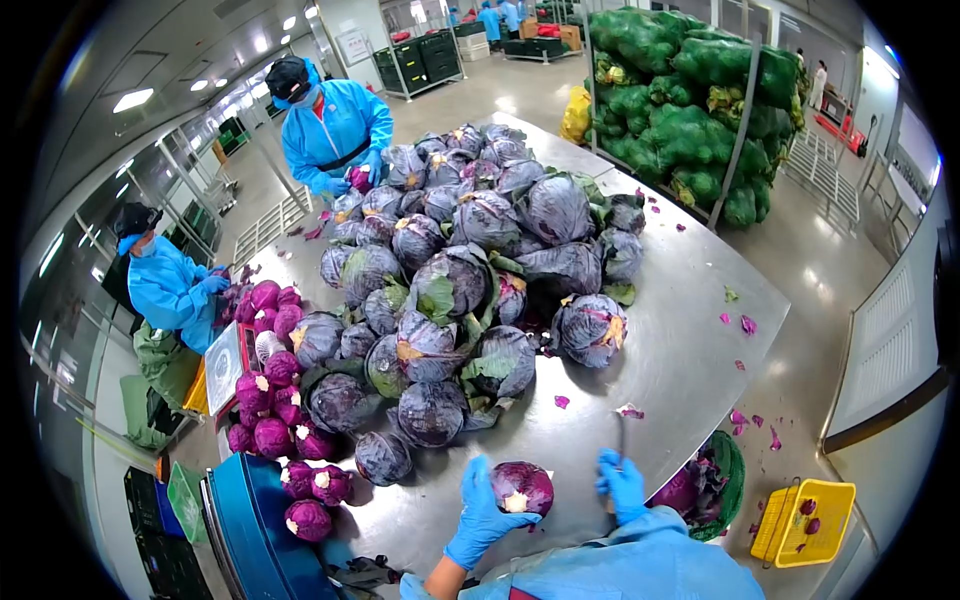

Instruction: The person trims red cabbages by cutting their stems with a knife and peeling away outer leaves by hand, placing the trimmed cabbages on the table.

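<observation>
My left hand, in a blue glove, holds a peeled purple cabbage from its left side at the near edge of the steel table. The cabbage's pale cut stem faces up toward me. To the right, my gloved right hand is closed around a knife, whose thin dark blade points away from me, apart from the cabbage. A large pile of unpeeled cabbages rises just beyond both hands. Peeled cabbages are heaped at the left.
Two people in blue work at the table's far and left sides. A blue bin stands near left. At the right are a green basket of leaves and a yellow basket. Netted green sacks stand on a rack behind.
</observation>
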`<state>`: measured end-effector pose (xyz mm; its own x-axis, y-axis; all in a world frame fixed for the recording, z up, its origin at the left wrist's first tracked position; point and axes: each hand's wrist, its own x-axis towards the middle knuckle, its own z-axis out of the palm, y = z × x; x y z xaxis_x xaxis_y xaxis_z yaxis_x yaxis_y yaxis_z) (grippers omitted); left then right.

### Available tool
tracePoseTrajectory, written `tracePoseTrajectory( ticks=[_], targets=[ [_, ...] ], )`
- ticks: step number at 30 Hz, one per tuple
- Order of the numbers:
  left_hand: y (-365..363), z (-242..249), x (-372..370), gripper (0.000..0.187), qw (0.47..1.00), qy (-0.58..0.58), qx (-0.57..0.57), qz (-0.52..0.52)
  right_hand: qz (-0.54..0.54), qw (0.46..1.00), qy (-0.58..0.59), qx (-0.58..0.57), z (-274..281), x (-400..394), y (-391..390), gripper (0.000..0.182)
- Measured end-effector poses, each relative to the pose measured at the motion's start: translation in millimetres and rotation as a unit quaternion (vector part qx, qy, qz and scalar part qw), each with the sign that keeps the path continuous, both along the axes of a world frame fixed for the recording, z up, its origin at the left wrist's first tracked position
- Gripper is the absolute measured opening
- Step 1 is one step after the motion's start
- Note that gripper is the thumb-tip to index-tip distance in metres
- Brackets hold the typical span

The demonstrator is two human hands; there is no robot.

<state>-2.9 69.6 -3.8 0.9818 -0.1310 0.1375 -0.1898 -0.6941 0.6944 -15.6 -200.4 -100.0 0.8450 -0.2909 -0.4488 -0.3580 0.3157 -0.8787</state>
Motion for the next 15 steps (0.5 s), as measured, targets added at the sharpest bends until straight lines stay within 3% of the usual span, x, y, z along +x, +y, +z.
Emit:
tracePoseTrajectory(
  ticks=[3,4,6,7,8,9,10,11,12,15],
  targets=[
    [-4,-3,-30,0.108,0.983,0.050,-0.062,0.164,0.162,0.983,0.020,0.089,41,24,50,0.039],
    [-4,1,-30,0.100,0.954,0.130,-0.206,0.175,0.201,0.975,0.021,0.091,45,29,60,0.040],
    [-6,12,-26,0.085,0.812,0.284,-0.473,0.192,0.282,0.954,0.031,0.094,45,30,74,0.042],
    [-5,15,-24,0.071,0.764,0.296,-0.534,0.208,0.297,0.951,0.002,0.082,37,29,78,0.044],
    [-5,24,-20,0.076,0.709,0.324,-0.577,0.242,0.315,0.946,-0.022,0.072,32,26,82,0.045],
    [1,6,-17,0.070,0.676,0.317,-0.616,0.251,0.334,0.941,-0.048,-0.009,47,22,88,0.045],
    [2,-3,-11,0.064,0.681,0.230,-0.662,0.214,0.353,0.927,-0.107,-0.072,52,24,92,0.043],
    [13,-24,-10,0.060,0.649,0.234,-0.681,0.247,0.353,0.933,-0.074,0.003,59,23,96,0.041],
    [29,-53,-8,0.066,0.580,0.277,-0.734,0.218,0.346,0.934,-0.043,0.073,68,25,98,0.040],
    [37,-49,-17,0.079,0.555,0.295,-0.743,0.229,0.257,0.931,0.016,0.260,64,32,96,0.040]
  ],
)
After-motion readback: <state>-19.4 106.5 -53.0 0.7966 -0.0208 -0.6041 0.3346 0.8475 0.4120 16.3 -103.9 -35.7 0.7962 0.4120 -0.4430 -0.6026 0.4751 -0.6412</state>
